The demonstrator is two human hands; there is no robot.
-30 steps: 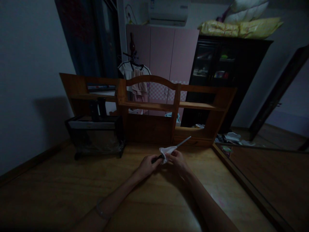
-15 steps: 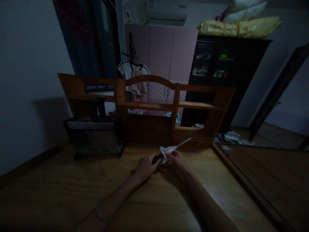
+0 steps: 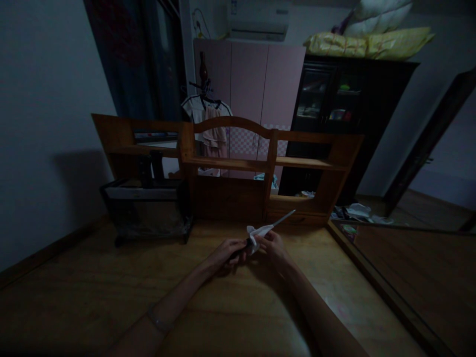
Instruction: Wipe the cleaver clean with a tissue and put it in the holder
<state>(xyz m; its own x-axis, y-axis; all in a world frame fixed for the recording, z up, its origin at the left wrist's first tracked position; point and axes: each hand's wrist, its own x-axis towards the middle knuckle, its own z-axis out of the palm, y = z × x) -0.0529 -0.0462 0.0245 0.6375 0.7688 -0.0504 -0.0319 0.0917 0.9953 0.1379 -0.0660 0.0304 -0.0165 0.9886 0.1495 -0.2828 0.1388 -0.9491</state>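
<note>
A black-handled tool with a thin metal shaft (image 3: 284, 218) is held low over the wooden tabletop (image 3: 223, 317), its tip pointing up and to the right. Its exact kind is not clear in this dim light. My left hand (image 3: 227, 253) is closed around the black handle and covers most of it. A crumpled white tissue (image 3: 260, 231) wraps the shaft near the handle. My right hand (image 3: 274, 247) pinches this tissue around the shaft, fingers closed. On my left forearm is a light bangle (image 3: 159, 320).
Behind my hands stands a wooden shelf unit (image 3: 232, 163). A black-framed box (image 3: 147, 213) with two dark upright pieces on top stands at the left. The tabletop's raised wooden edge (image 3: 372, 277) runs along the right. Further back are a pink wardrobe (image 3: 247, 84) and a dark cabinet (image 3: 372, 109).
My left hand has shifted its grip, now covering more of the black handle with its fingers beneath. My right hand, the tissue and the shaft have hardly moved.
</note>
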